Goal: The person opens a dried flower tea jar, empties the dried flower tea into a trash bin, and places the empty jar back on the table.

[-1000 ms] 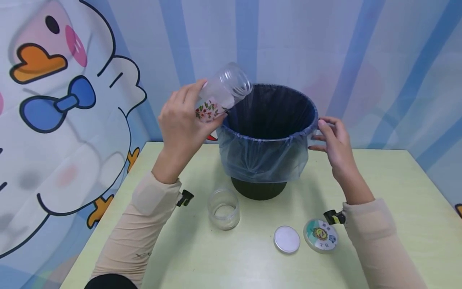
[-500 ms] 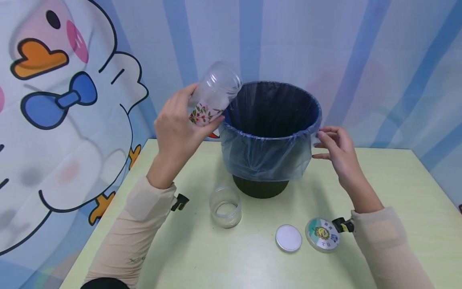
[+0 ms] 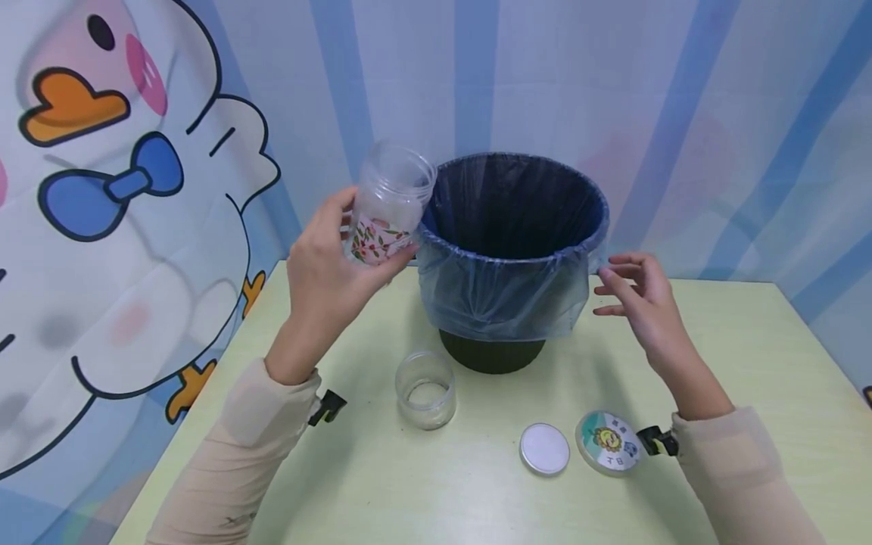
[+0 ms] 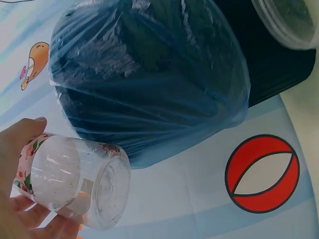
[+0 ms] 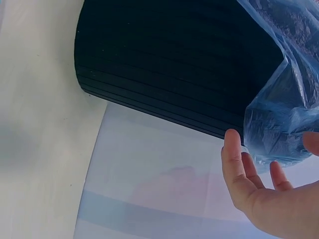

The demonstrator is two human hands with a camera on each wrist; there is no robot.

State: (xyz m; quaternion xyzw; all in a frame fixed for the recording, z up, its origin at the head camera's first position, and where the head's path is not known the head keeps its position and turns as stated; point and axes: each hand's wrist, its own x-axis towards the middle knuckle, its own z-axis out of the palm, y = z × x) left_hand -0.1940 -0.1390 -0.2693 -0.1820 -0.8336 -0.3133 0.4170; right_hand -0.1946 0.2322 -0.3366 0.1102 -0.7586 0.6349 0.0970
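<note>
In the head view my left hand (image 3: 323, 269) grips a clear plastic jar (image 3: 395, 178) with a floral label, its thumb along the near side. The jar leans to the right, its lidless mouth beside the left rim of a black trash can (image 3: 492, 354). Its base faces the camera in the left wrist view, with a few specks and droplets on the wall. A translucent blue trash bag (image 3: 500, 299) lines the can and folds down over its rim. Right of the can, my right hand (image 3: 647, 314) hovers by the bag's edge, fingers spread and loosely bent, holding nothing.
A second clear jar (image 3: 425, 412), lidless, stands upright in front of the can. A white lid (image 3: 543, 450) and a round lid with a flower print (image 3: 608, 443) lie to its right on the pale green table (image 3: 409, 499). A printed curtain (image 3: 545, 76) hangs behind.
The jar in my left hand has moved left and lower, away from over the can, and tipped back more upright. My right hand has drawn slightly right and down from the rim.
</note>
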